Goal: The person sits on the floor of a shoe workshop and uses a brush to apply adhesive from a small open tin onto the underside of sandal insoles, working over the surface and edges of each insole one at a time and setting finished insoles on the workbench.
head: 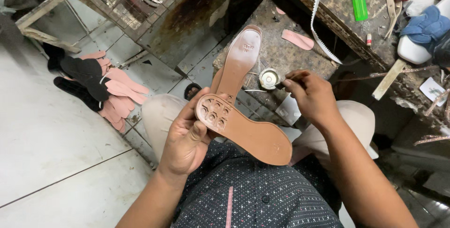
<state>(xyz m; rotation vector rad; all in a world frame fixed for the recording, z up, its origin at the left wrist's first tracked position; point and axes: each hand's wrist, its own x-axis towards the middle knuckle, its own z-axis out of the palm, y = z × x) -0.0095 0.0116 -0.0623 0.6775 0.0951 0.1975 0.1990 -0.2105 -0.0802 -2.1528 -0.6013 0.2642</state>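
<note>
Left hand (187, 136) grip around brown shoe soles (243, 115); right hand (311, 97) grip pinched at small tin (269, 78).

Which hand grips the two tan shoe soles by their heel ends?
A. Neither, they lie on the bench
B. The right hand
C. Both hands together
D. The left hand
D. The left hand clasps the tan shoe soles at the heel end, while the right hand is off them, reaching at a small round tin on the bench.

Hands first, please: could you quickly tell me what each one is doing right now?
Left hand: closed on two brown shoe soles.
Right hand: fingers pinched by a small round tin; what it holds cannot be told.
</note>
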